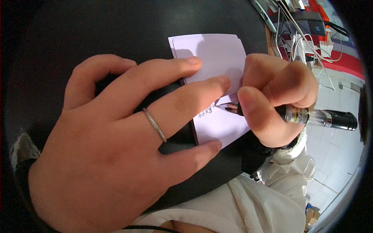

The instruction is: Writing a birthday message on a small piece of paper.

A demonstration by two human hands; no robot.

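A small pad of pale paper (pixel 215 49) lies on the dark tabletop (pixel 140 26), its upper sheets offset a little from each other. My right hand (pixel 276 99) grips a black-and-clear pen (pixel 317 117), whose tip meets the lower part of the paper beside a short row of handwriting. Spread across the left side of the pad, my left hand (pixel 116 137) wears a thin silver ring (pixel 154 125). Two of its fingertips rest on the paper, and its thumb touches the near edge. Both hands hide parts of the pad.
At the upper right, a phone (pixel 263 15) lies near a tangle of white cables (pixel 306 38). A dark power bank (pixel 310 24) with a lit display is among them. White floor tiles (pixel 329 151) show beyond the table's right edge. Pale clothing (pixel 215 206) covers my lap.
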